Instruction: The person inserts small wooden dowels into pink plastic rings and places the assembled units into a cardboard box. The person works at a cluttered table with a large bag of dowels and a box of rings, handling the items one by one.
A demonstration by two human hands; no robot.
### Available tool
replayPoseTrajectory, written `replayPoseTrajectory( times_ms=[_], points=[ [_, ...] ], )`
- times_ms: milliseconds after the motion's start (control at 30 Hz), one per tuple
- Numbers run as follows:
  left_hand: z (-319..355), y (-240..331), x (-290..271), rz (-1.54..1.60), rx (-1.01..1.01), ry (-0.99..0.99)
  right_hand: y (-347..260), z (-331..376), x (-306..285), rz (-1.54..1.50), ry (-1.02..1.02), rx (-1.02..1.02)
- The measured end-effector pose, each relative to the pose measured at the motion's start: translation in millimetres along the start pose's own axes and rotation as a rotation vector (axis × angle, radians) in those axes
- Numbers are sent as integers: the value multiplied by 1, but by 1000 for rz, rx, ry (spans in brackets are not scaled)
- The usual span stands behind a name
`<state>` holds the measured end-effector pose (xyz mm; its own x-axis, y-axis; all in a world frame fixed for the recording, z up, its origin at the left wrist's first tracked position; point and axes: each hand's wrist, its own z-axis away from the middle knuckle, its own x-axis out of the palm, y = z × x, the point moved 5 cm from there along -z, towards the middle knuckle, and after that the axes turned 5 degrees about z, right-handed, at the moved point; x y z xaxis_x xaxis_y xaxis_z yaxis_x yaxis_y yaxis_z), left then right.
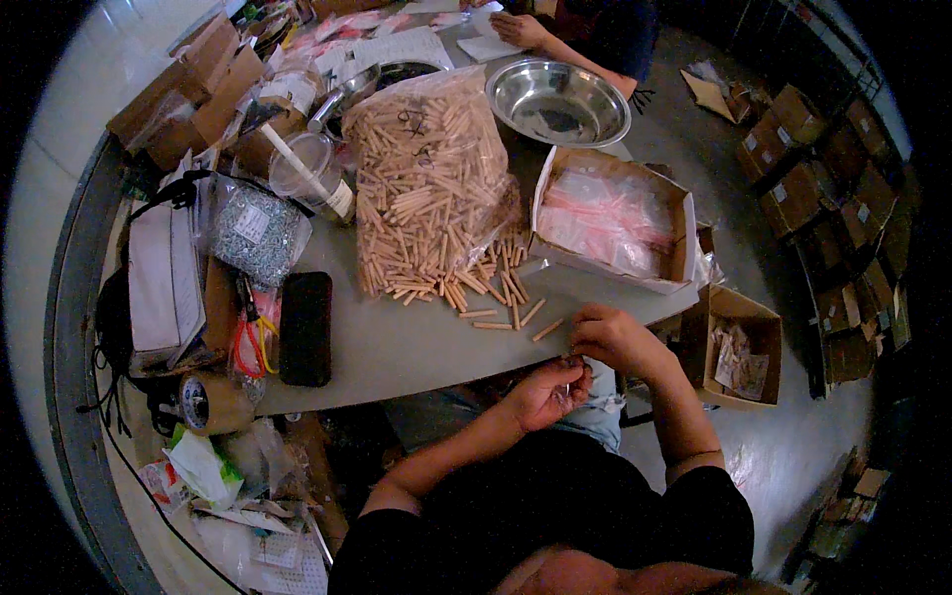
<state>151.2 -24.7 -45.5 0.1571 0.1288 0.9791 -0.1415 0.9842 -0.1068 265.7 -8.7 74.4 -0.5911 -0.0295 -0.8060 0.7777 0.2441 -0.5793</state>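
Note:
My left hand (550,394) is held over my lap at the table's near edge, palm turned up and fingers curled in. A small glint shows at its fingers, too small to name. Just above it, my right hand (620,340) is closed in a pinch, its fingertips meeting those of the left; what lies between them is hidden. Close to the right hand is a loose wooden dowel (547,330). More dowels (493,325) spill from the open mouth of a large clear bag of wooden dowels (426,188).
An open box of pink-edged plastic bags (684,238) stands right, a steel bowl (617,124) behind it. To the left are a black phone-like slab (305,329), a bag of screws (260,228), and a tape roll (216,402). Another person's hand (521,32) is across the table.

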Motion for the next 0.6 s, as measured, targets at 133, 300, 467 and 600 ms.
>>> replayPoseTrajectory(
  times_ms=[133,300,467,600],
  points=[
    [2,-2,8,-56,52,19,0,-1,1,-45,-40,3],
    [-2,-1,6,-53,81,-79,-12,-1,-3,-42,-110,-11],
    [0,-6,13,-84,147,-42,-2,1,4,-23,-67,12],
    [6,-4,7,-165,103,-71,4,-10,4,11,18,-28]
  ],
)
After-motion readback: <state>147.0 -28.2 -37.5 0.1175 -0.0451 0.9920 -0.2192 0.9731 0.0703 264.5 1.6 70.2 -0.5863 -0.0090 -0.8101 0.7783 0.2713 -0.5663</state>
